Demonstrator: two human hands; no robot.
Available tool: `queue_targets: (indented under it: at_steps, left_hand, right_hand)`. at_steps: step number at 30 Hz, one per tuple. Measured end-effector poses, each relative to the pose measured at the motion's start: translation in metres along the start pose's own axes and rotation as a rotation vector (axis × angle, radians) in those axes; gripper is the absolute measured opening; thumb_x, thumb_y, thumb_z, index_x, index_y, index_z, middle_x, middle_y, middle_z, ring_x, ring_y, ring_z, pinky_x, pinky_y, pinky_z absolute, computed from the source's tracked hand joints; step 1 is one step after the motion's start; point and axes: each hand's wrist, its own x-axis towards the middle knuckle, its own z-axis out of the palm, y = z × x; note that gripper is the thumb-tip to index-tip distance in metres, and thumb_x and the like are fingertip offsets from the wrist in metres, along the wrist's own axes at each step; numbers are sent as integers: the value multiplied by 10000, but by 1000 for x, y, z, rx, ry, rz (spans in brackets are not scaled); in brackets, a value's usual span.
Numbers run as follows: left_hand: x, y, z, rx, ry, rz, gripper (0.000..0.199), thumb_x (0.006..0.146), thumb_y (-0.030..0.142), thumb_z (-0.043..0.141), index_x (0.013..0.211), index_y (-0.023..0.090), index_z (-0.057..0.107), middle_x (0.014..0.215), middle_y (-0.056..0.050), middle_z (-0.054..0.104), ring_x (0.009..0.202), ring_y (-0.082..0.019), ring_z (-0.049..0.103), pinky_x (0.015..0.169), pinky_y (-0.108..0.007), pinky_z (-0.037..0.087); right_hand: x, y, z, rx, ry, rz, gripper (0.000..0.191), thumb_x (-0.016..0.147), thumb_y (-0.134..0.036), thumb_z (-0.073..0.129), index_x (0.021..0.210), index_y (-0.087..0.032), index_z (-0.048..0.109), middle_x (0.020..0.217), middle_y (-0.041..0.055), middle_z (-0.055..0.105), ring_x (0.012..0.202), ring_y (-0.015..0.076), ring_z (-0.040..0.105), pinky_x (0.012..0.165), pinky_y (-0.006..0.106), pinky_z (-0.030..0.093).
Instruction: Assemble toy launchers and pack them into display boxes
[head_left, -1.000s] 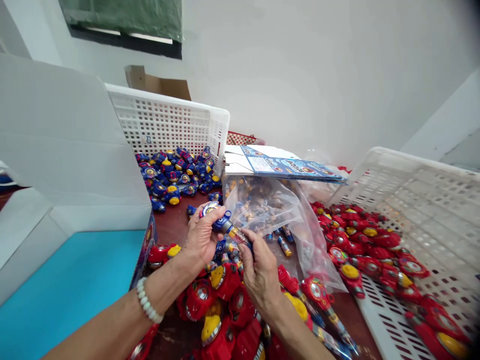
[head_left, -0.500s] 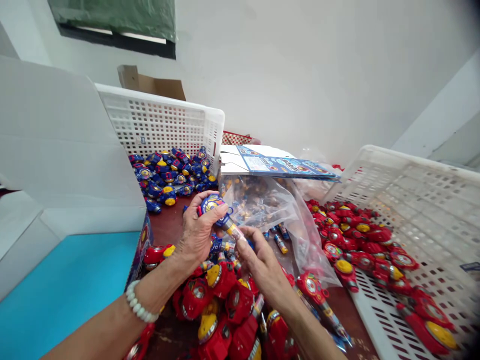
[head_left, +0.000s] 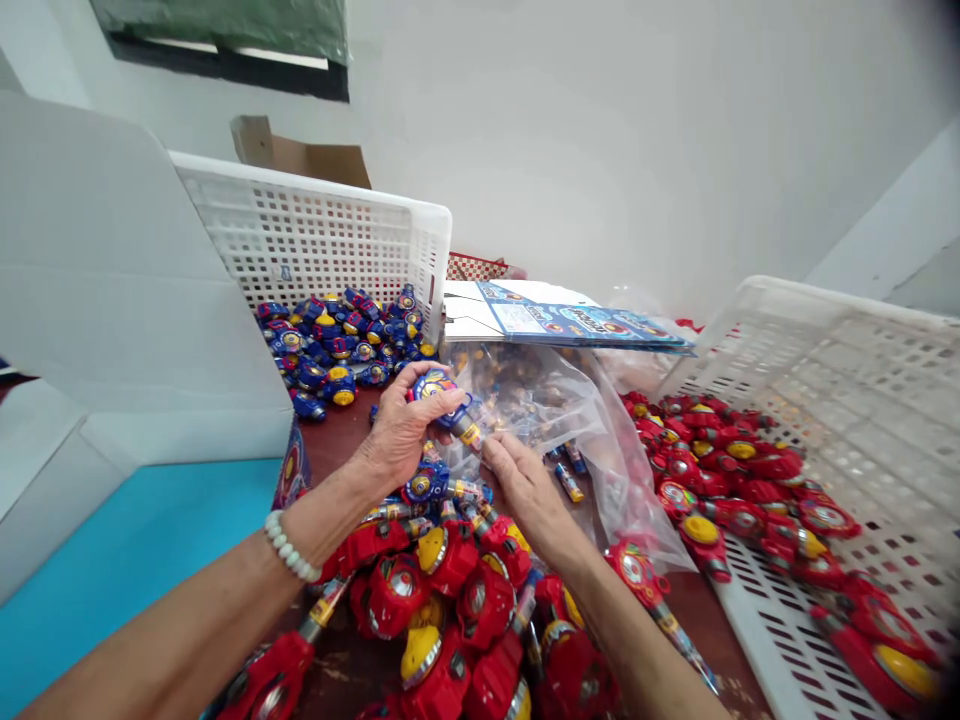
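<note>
Red toys [head_left: 480, 600], heaped: nearest, loose on the desk [head_left: 334, 435]; a knock from the right forearm [head_left: 600, 590] could topple upper pieces.
Right hand [head_left: 529, 490]: fingertips pinched at the outer end of a labelled tube [head_left: 470, 435]; small purchase, so a slip or sideways pressure could set the tube askew.
Left hand [head_left: 401, 430]: wrapped round the head of a blue toy [head_left: 431, 388], tube jutting from it, held above the desk just beyond the heap; slack fingers could let the head twist or drop.
Loose tubes [head_left: 568, 482]: on the desk beside the clear bag [head_left: 615, 480]; rounded, liable to roll if nudged.
Clear bag: slack film, could snag a passing hand.
Printed cartons [head_left: 600, 325], flat: above the bag; support unclear, a tug below might shift them.
</note>
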Motion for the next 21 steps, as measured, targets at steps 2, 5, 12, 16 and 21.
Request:
queue_targets:
  at_steps: [2,5,12,16,21]
  left_hand:
    - [-1,-6,-4,9,-2,-40,402,594,255,780,935,233,568,749,36,566,458,-82,510,331,-172,401]
    - [-5,-15,-9,39,-33,-79,437,591,263,786,966,247,564,749,35,572,509,-95,537,378,-176,425]
    - [0,-11,-21,101,-169,-102,464,635,345,770,1028,236,549,835,1,594,622,-113,575,502,-197,463]
    - [41,4,-38,528,54,-40,464,776,515,541,1136,224,512,1053,-53,603,855,-175,626,653,-266,514]
    - [99,-23,-73,956,319,-182,470,796,329,606,1212,160,467,1161,-109,555,1037,-253,558,805,-396,493]
  right_hand:
    - [-1,6,1,280,-117,181,403,791,-595,579,824,-211,464,556,-100,299,456,53,133,404,180,120]
    - [-1,12,-1,531,-211,341,427,731,-546,683,851,-213,444,550,-115,306,460,39,71,401,159,78]
    - [3,21,-12,528,-255,385,403,765,-561,638,840,-206,463,558,-108,310,456,44,78,399,162,101]
    - [6,25,-16,53,-186,143,380,868,-542,503,740,-185,480,611,-56,408,509,71,279,476,201,234]
    - [3,29,-16,-483,-139,0,290,908,-414,466,915,-181,640,880,27,611,844,175,537,745,283,394]
